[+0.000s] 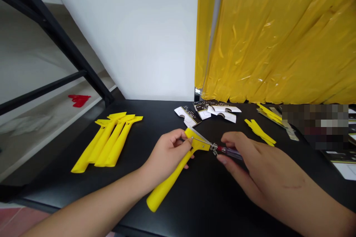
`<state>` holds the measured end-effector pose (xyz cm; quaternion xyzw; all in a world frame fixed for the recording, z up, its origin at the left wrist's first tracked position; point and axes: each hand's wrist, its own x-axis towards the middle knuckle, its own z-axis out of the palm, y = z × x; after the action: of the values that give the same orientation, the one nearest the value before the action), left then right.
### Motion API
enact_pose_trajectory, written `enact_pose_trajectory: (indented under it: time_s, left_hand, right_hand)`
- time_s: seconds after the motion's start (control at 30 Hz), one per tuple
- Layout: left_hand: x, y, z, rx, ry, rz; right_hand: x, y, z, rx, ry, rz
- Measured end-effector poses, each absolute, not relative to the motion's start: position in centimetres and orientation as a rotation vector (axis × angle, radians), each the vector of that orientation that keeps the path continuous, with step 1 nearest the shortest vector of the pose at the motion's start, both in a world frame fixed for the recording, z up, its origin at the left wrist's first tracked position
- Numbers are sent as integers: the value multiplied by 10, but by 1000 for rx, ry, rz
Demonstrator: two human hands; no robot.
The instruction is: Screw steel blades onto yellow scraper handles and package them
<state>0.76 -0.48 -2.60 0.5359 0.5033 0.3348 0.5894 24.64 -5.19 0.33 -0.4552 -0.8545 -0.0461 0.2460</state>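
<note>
My left hand point(171, 150) is closed round the neck of a yellow scraper point(168, 183), whose handle slants down toward the table's front edge. A thin metal blade edge shows along the scraper's head, and small screws sit in that head. Between the fingers of my right hand point(267, 174) is a screwdriver point(230, 152) with a clear handle and a red collar. Its shaft reaches left across the scraper's head, the tip meeting a screw near my left thumb. Several small metal screws or nuts point(213, 149) lie on the table just beyond the head.
Several yellow scraper handles point(111, 142) lie together at left on the black table point(133, 200). Printed cards point(189, 116) lie at the back, yellow strips point(260, 132) at right. A red piece point(79, 100) rests on the shelf. Yellow wrapping point(278, 37) stands behind.
</note>
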Motion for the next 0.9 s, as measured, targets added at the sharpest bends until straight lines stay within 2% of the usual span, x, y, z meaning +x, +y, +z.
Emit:
enact_pose_trajectory:
  time_s: [0.9]
  left_hand:
    - [8, -6, -26, 1272, 1161, 799]
  right_hand:
    - [251, -52, 1, -1275, -2302, -6]
